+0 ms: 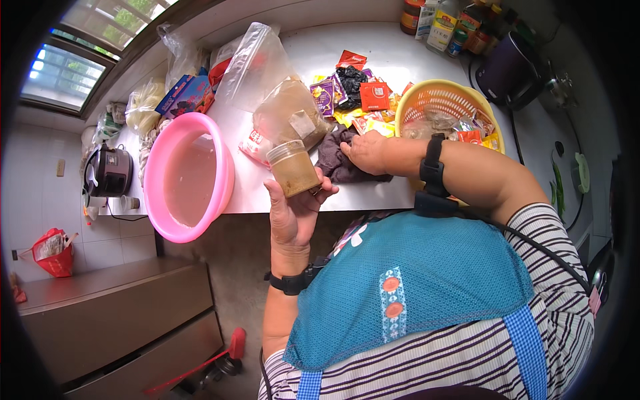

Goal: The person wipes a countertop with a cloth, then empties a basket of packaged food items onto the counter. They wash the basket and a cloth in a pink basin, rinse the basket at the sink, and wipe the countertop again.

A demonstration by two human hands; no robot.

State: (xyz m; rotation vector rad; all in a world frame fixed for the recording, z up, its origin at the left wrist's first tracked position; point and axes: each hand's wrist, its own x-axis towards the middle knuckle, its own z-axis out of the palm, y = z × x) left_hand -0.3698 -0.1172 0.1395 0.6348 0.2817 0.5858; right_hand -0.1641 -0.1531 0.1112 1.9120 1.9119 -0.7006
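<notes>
My left hand (297,215) holds a small clear plastic jar (294,170), tilted, its walls coated or filled with something brown. A dark purple-brown cloth (332,155) lies bunched near the counter's front edge, and my right hand (367,152) grips it from above, with some fingers hidden. Just behind the jar sits a clear plastic bag (285,112) of brown powder with a pale label. Left of it stands a pink basin (225,175) holding cloudy water.
A yellow plastic basket (407,107) holds packets and plastic bags. Loose sachets (375,96) and a crumpled black bag (351,86) lie beside it. Bottles (442,27) and a dark electric kettle (512,70) stand at the back right. A rice cooker (111,170) is at far left.
</notes>
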